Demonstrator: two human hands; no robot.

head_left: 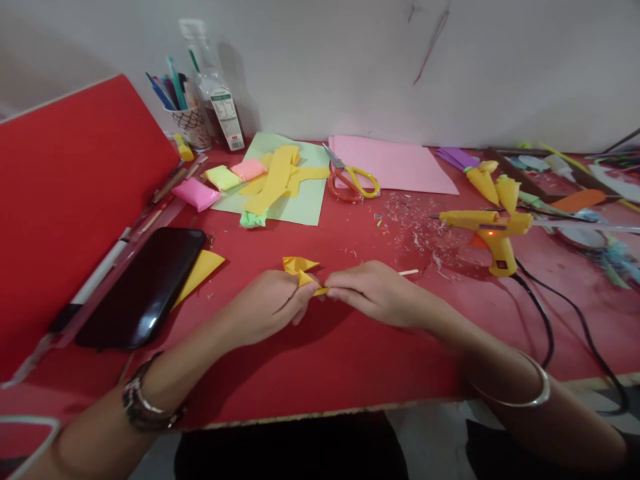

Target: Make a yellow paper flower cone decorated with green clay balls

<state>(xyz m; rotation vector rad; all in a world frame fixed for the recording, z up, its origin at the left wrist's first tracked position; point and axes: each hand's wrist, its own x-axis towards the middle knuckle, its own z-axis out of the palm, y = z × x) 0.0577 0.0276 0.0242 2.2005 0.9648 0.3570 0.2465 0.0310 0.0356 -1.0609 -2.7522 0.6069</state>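
Note:
My left hand (273,303) and my right hand (373,291) meet at the middle of the red table (320,360), fingertips pinched together on a small folded yellow paper piece (303,272). Both hands are closed on it. Part of the paper sticks up behind my left fingers; the rest is hidden between the fingertips. A thin white stick (409,272) lies just behind my right hand.
A yellow glue gun (493,230) stands to the right with its cords trailing to the table edge. Scissors (353,179), pink paper (395,165), green paper with yellow strips (280,179), clay packets (196,193), a phone (145,288), a red board (65,200) and a pen cup (190,123) lie around.

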